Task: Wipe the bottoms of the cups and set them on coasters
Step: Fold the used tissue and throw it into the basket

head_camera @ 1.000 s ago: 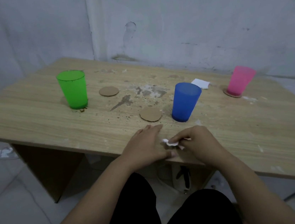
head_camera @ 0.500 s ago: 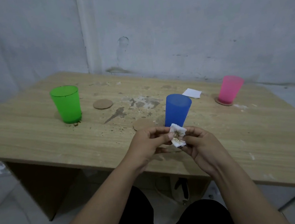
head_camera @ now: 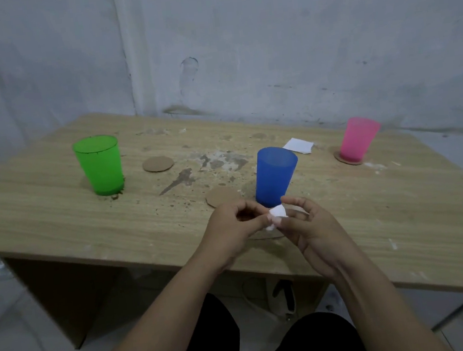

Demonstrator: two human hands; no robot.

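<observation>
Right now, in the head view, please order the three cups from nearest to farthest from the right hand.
1. Blue cup, just beyond the right hand.
2. Pink cup, far right, on a coaster.
3. Green cup, far left.

We find no text, label, brand or number to read anywhere. The cups, the coasters and the table all look plain to us.

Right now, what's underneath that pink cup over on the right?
The pink cup stands on a round brown coaster, whose edge shows around its base. The coaster's middle is covered by the cup. The coaster lies on the wooden table.
</observation>
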